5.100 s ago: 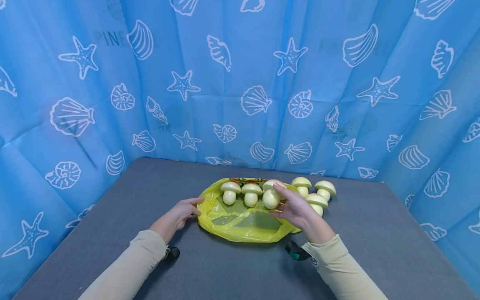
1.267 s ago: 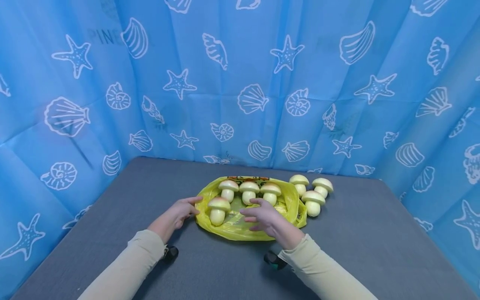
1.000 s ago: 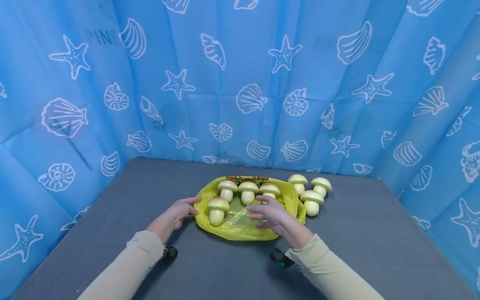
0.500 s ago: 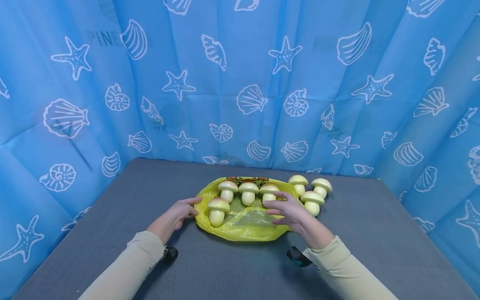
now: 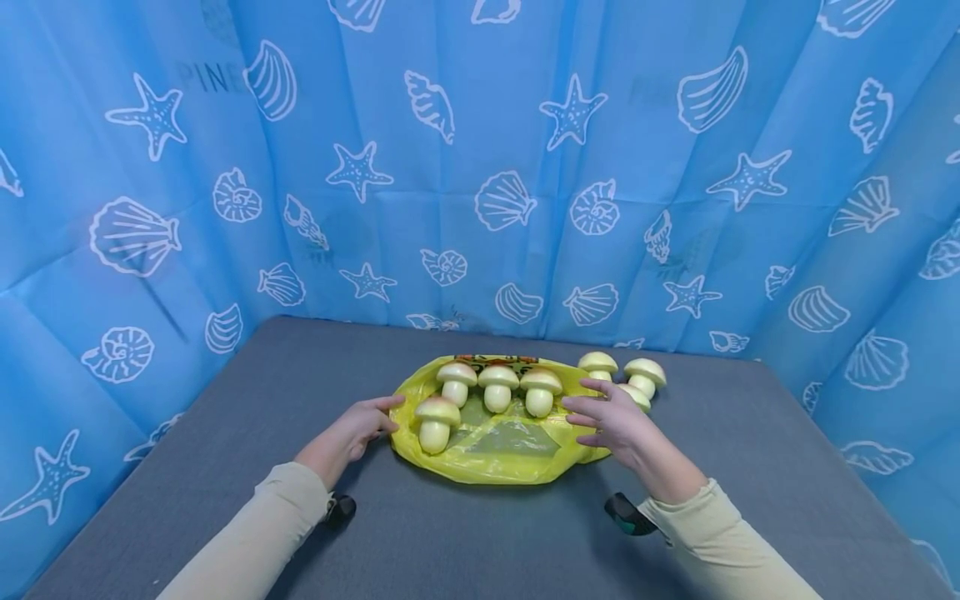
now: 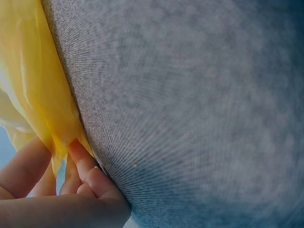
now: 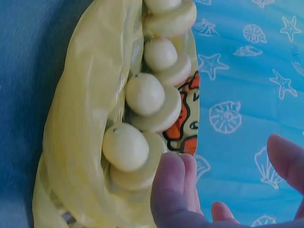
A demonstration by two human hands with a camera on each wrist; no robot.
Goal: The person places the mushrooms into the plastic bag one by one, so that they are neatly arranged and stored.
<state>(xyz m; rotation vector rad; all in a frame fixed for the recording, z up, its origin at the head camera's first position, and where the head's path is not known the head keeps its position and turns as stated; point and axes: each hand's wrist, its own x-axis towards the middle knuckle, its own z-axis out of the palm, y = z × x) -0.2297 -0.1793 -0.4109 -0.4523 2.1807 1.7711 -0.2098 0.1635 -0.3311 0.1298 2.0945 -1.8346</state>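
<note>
Altogether seven mushrooms (image 5: 498, 383), one bag (image 5: 513, 472).

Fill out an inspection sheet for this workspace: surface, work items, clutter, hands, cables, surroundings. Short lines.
Surface: grey table with a fabric-like texture.
Work items, bag: yellow bag lying on the table, mouth open.
Work items, bagged: four mushrooms in the bag, three in a back row, one at front left.
Work items, loose: three mushrooms grouped beyond the bag's right end; the right hand partly hides the nearest.
Clutter: nothing seen.
Left hand: the left hand pinches the bag's left edge.
Right hand: fingers spread at the bag's right side, holding nothing.
Cables: nothing seen.
Surroundings: blue curtain printed with white shells and starfish.
</note>
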